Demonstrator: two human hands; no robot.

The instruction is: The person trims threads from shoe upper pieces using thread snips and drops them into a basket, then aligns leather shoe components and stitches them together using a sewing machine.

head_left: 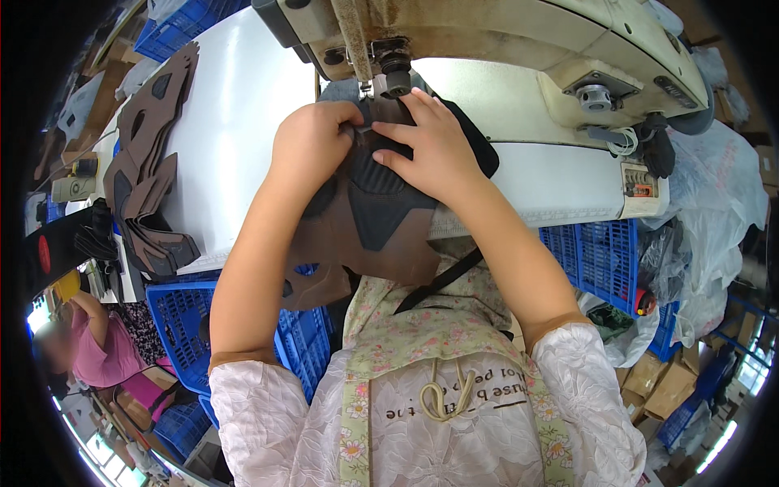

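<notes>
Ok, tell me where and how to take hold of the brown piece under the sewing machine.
Probably a pinch on the near end of the brown piece, coming from the wearer's side: that end hangs past the table edge, away from the presser foot.

White table [235,97]: sewing machine [503,36], brown-black panel [381,215] centre, brown pieces [138,174] piled left.

Surroundings: storage clutter both sides, one co-worker [109,349] at far left.
Left blue crate [180,325] sits low, near the co-worker, who wears a pink top; upper-left blue crate [182,28] at the picture's top edge. Right blue crate [596,260] just beside translucent plastic bags [714,211], bunched and crumpled. Brown cardboard boxes [661,381] lower right, below the bags.
</notes>
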